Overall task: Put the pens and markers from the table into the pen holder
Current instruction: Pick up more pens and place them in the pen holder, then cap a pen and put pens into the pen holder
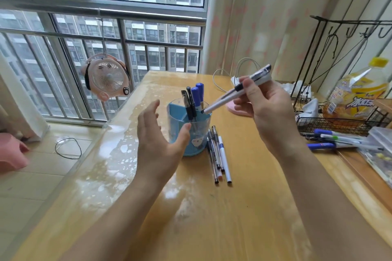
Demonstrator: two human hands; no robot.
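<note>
A blue pen holder [198, 143] stands mid-table with two blue-capped markers [196, 96] and black pens [189, 104] upright in it. My right hand [268, 110] grips a bundle of white and black pens [239, 89], tilted so the tips sit at the holder's right rim. My left hand [158, 135] is spread beside the holder's left side, thumb touching its wall, holding nothing. Several loose pens [217, 154] lie on the wooden table [212, 218] just right of the holder.
More pens and markers [331, 140] lie at the right by a black wire basket [337, 122], a yellow bottle [358, 95] and a clear plastic box [379, 150]. A pink fan [107, 77] hangs on the window railing left. White cable [222, 78] at the table's back.
</note>
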